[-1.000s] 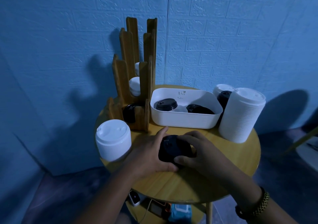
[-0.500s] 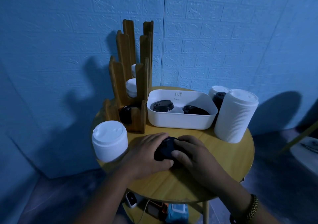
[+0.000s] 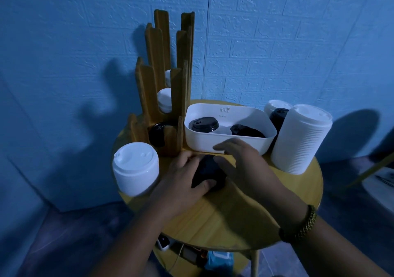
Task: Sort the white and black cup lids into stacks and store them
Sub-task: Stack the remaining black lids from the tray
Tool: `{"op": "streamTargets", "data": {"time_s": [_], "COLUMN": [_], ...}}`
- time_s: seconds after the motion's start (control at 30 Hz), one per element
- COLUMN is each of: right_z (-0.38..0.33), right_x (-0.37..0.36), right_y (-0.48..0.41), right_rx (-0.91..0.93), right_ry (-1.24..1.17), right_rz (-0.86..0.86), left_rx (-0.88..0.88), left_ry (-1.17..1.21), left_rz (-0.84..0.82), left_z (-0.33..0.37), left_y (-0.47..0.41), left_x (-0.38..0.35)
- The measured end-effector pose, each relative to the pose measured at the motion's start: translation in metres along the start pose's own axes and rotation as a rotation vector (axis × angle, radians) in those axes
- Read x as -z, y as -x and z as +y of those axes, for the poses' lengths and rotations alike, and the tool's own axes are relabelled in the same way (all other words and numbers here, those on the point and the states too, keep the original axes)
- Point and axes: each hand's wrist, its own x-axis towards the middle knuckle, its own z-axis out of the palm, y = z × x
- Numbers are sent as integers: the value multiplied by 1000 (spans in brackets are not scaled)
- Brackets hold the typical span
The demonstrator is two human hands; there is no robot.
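At the left edge of the table (image 3: 298, 193) a short white stack (image 3: 136, 168) stands squared off, and behind it the wooden rack (image 3: 149, 89) holds black lids (image 3: 157, 135) in its lowest slot and white lids (image 3: 165, 100) in the slot above. In front of the rack the left hand (image 3: 183, 183) grips the black lid stack (image 3: 210, 175), which sits on the tabletop just before the white tub (image 3: 202, 143): the thumb presses the near rim and the fingers curl round the far left side. The right hand (image 3: 241, 163) lies over the stack's right side with fingers straight and spread, tips close to the tub wall; whether they touch the lids I cannot tell. The step looks like truing up this black stack, so nest the lids fully before any lift: squeeze evenly from both sides, pat the rim level with the flat hand, and keep the base on the wood. Loose black lids (image 3: 205, 124) lie in the tub, so adding them before storing seems wise. At far right the tall white stack (image 3: 302, 138) stands near the right forearm; a wide swing could topple it
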Motion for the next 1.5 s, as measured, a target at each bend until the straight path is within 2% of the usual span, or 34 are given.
{"op": "streamTargets", "data": {"time_s": [0.2,0.43,0.57,0.8,0.97,1.13,1.2,1.3,1.5], "right_z": [12,41,49,59,44,13,8,11,20], "right_x": [14,-3,-20,-28,4,38,37,23,-2], "right_y": [-66,-143,-156,-163,-145,-58,-13,32,50], "right_rx": [-12,-261,-263,-225,-254,-187,-183,-228,-223], "right_ry": [-12,15,137,181,170,-127,-242,-288,-311], "right_rz": [121,-184,-311,-275,-122,81,87,37,-23], "left_rx": [92,93,94,94,84,93,100,91,36], "left_ry": [153,217,227,238,230,227,207,180,151], "left_rz": [59,109,117,110,85,48,42,29,-13], "left_z": [-5,-9,-9,-9,-7,-4,-2,-1,1], "left_y": [0,-1,1,1,2,4,5,7,8], "left_x": [-2,-3,-3,-3,-1,2,3,4,4]}}
